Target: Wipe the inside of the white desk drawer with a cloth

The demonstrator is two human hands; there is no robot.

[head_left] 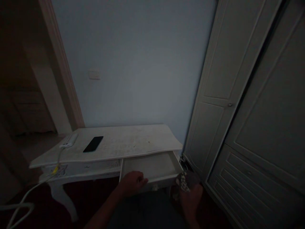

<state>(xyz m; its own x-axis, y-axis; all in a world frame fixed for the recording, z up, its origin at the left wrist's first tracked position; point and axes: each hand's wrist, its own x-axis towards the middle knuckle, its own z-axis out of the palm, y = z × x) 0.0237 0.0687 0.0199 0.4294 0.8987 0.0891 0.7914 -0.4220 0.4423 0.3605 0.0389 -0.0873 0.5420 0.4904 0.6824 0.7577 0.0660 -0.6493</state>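
A white drawer (152, 166) is pulled out from the right side of a worn white desk (133, 136), and its bare bottom shows. My left hand (133, 183) is at the left part of the drawer's front edge, fingers curled over it. To the right of the drawer, my right hand (192, 197) grips a dark cloth (189, 178) with a white pattern. The cloth is bunched close to the drawer's front right corner; dim light hides its exact kind. A small knob (154, 187) sits on the drawer front between my hands.
A dark phone (93, 144) lies on the desktop's left half. Beside it is a white power strip (69, 140) with a cable (26, 197) hanging down at left. A wardrobe (214, 121) stands close on the right. Behind the desk rises a pale blue wall (143, 63).
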